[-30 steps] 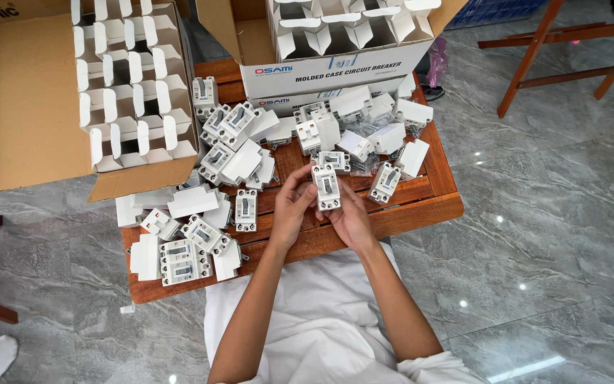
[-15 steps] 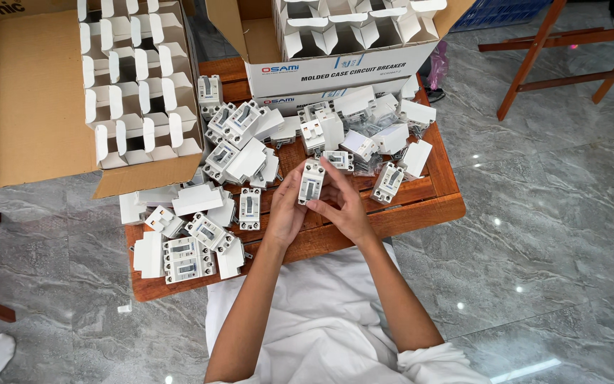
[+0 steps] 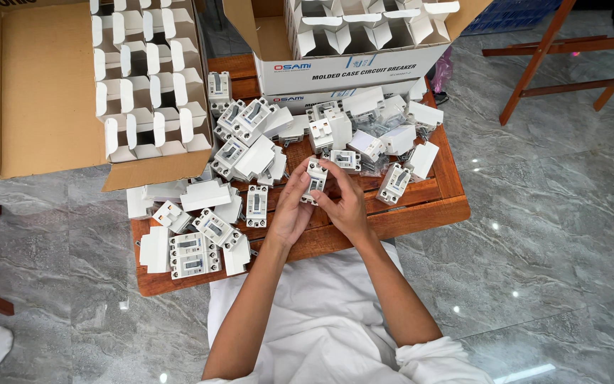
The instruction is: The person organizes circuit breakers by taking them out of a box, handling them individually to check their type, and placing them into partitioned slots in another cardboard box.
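Note:
Both of my hands hold one small white-and-grey circuit breaker (image 3: pixel 315 179) above the middle of a low wooden table (image 3: pixel 421 210). My left hand (image 3: pixel 289 210) cups it from the left. From the right, my right hand (image 3: pixel 346 206) pinches it with the fingertips. Several more breakers lie scattered over the table: a pile (image 3: pixel 250 142) to the left of my hands, a group (image 3: pixel 197 245) at the near left, and another pile (image 3: pixel 378 135) at the far right.
An open cardboard box (image 3: pixel 44 92) with white divider cells stands at the far left. A second printed box (image 3: pixel 357 64) with dividers stands behind the table. A wooden stand (image 3: pixel 556 64) is at the right on the grey marble floor (image 3: pixel 556 235).
My hands have shifted slightly and turned the breaker between them; it stays held over the table's middle. The view has drifted a little.

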